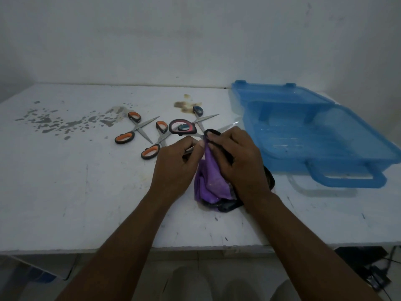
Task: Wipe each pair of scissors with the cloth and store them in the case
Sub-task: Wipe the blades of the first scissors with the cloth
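- Table (86, 192): flat, white, scuffed, with grey flecks and a brown stain at the back; it bears everything within reach
- Case (282, 157): translucent blue plastic with a moulded handle, lying open at the right with its ribbed tray up, probably so wiped pairs can drop straight in; no scissors show inside it
- Cloth (213, 183): soft purple fabric with a dark edge, bunched under the right hand (240, 164), whose fingers curl round it and draw it up to the metal
- Left hand (173, 168): curled, pinching a thin steel blade to steady it for rubbing
- Black pair (211, 133): held between both hands, its handle loop poking up above the cloth
- Four loose pairs (134, 129): rubbery orange, pink and blue grips, steel blades splayed; waiting behind the hands, seemingly unwiped
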